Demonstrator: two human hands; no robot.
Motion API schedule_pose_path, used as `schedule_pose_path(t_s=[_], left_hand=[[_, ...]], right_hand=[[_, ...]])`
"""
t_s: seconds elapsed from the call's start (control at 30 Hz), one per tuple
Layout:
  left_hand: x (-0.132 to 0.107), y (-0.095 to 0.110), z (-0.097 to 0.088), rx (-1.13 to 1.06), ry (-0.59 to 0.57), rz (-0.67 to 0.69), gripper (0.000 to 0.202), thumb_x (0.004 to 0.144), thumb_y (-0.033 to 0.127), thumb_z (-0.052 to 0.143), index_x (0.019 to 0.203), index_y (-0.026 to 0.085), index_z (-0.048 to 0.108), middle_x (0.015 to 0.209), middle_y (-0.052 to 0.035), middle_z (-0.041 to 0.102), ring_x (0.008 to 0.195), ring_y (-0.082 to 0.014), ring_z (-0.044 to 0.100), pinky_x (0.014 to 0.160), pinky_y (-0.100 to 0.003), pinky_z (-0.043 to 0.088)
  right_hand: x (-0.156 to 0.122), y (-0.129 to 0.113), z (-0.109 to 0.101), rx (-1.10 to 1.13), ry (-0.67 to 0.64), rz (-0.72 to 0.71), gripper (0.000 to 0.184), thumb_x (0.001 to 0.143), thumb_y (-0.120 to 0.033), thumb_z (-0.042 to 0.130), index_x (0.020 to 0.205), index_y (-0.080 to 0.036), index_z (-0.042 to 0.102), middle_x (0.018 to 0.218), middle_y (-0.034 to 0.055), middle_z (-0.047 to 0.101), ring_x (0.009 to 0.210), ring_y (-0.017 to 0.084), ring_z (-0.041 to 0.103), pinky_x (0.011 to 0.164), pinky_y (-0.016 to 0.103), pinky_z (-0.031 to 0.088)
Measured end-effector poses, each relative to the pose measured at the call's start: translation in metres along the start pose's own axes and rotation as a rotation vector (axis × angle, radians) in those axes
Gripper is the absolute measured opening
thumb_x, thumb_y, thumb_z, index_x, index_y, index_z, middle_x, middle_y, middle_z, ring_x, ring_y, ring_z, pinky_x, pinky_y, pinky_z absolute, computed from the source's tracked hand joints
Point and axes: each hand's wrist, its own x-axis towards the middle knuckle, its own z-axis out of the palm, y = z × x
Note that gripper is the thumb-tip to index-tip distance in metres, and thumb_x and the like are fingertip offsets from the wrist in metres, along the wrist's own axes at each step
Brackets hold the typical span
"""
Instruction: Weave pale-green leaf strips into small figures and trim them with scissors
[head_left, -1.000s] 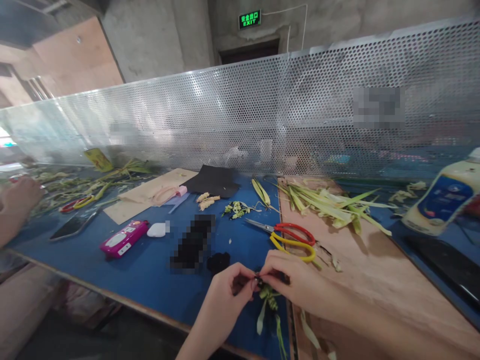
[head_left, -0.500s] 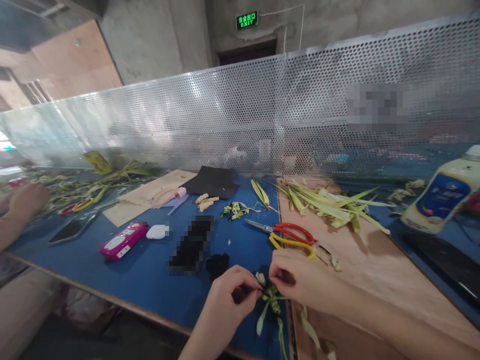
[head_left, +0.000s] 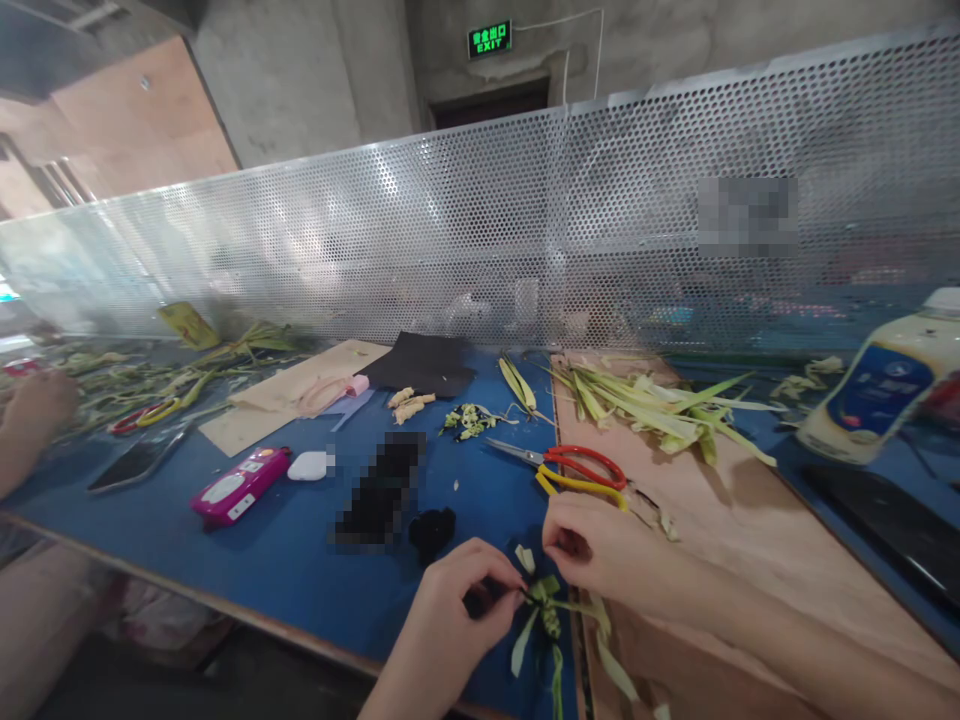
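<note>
My left hand (head_left: pixel 463 615) is closed in a pinch, thumb and forefinger at the upper left end of a small green piece woven from leaf strips (head_left: pixel 550 612). Loose strips trail down from the piece over the blue table. Just above it shows a short pale leaf bit (head_left: pixel 525 559). To the right, my right hand (head_left: pixel 589 545) is also pinched, its fingertips slightly apart from the woven piece; anything between them is too small to make out. Scissors with red and yellow handles (head_left: pixel 577 470) lie right behind my right hand, blades pointing left.
Cut leaf strips (head_left: pixel 660 405) lie on the wooden board (head_left: pixel 780 540). A bottle (head_left: pixel 885 385) and a dark phone (head_left: pixel 885 530) are at right. On the blue table are a magenta device (head_left: pixel 241 487), a white case (head_left: pixel 309 465) and a black lump (head_left: pixel 432 533). Another person's hand (head_left: pixel 41 410) is far left.
My right hand has moved slightly away from my left, so the gap between them is a little wider. My left hand keeps its pinch, and the view has shifted slightly.
</note>
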Motion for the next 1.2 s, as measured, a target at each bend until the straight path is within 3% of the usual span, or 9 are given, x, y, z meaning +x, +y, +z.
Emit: schedule_pose_path(t_s=[0.3,0.4,0.5,0.6,0.8,1.03,1.2], left_hand=[[0.001,-0.003,0.0,-0.043,0.12,-0.004,0.011,0.075,0.013,0.052,0.072,0.017,0.062,0.087,-0.0065,0.064,0.078,-0.0159,0.062,0.06,-0.021,0.047],[-0.001,-0.005,0.001,0.07,0.166,0.037,0.011,0.076,0.013,0.052,0.073,0.018,0.062,0.084,-0.0054,0.065,0.077,-0.0167,0.061,0.063,-0.024,0.047],[-0.002,-0.007,0.003,0.243,0.2,0.135,0.014,0.075,0.01,0.051,0.074,0.019,0.061,0.083,-0.005,0.066,0.079,-0.0183,0.059,0.071,-0.03,0.046],[-0.001,-0.01,0.004,0.339,0.152,0.203,0.018,0.074,0.004,0.048,0.074,0.019,0.058,0.091,-0.006,0.066,0.084,-0.0196,0.057,0.076,-0.034,0.046],[0.002,-0.012,0.005,0.355,0.026,0.22,0.02,0.075,0.003,0.042,0.078,0.02,0.052,0.102,-0.0075,0.063,0.093,-0.0204,0.055,0.081,-0.036,0.045],[0.0,-0.012,0.006,0.392,0.0,0.147,0.019,0.078,0.004,0.04,0.081,0.021,0.049,0.099,-0.0071,0.064,0.092,-0.0205,0.057,0.08,-0.036,0.045],[-0.002,-0.011,0.005,0.43,-0.018,0.085,0.018,0.077,0.005,0.041,0.08,0.022,0.046,0.103,-0.007,0.064,0.094,-0.0222,0.057,0.08,-0.04,0.043]], right_hand=[[0.001,-0.003,0.013,0.238,0.008,0.159,0.01,0.084,-0.017,0.042,0.08,-0.018,0.052,0.067,-0.0019,0.059,0.059,0.01,0.055,0.051,0.019,0.042],[0.002,-0.003,0.017,0.23,0.067,0.163,0.009,0.083,-0.017,0.045,0.079,-0.018,0.053,0.07,-0.0007,0.058,0.061,0.011,0.054,0.052,0.02,0.043],[0.004,-0.003,0.017,0.174,0.14,0.106,0.009,0.079,-0.013,0.049,0.074,-0.018,0.054,0.079,0.0018,0.058,0.073,0.014,0.053,0.066,0.026,0.044],[0.004,-0.003,0.016,0.101,0.182,0.033,0.012,0.077,-0.008,0.051,0.07,-0.018,0.054,0.083,0.0034,0.057,0.083,0.017,0.05,0.078,0.033,0.041],[0.001,-0.002,0.018,0.002,0.184,-0.043,0.014,0.075,-0.005,0.052,0.07,-0.018,0.056,0.085,0.0038,0.058,0.083,0.019,0.048,0.077,0.037,0.04],[-0.003,-0.004,0.018,-0.121,0.187,-0.073,0.016,0.073,-0.003,0.053,0.069,-0.018,0.056,0.095,0.004,0.057,0.095,0.021,0.046,0.083,0.039,0.04],[-0.006,-0.007,0.012,-0.169,0.104,-0.05,0.016,0.067,-0.003,0.053,0.065,-0.019,0.054,0.107,0.004,0.055,0.104,0.023,0.042,0.085,0.042,0.038]])
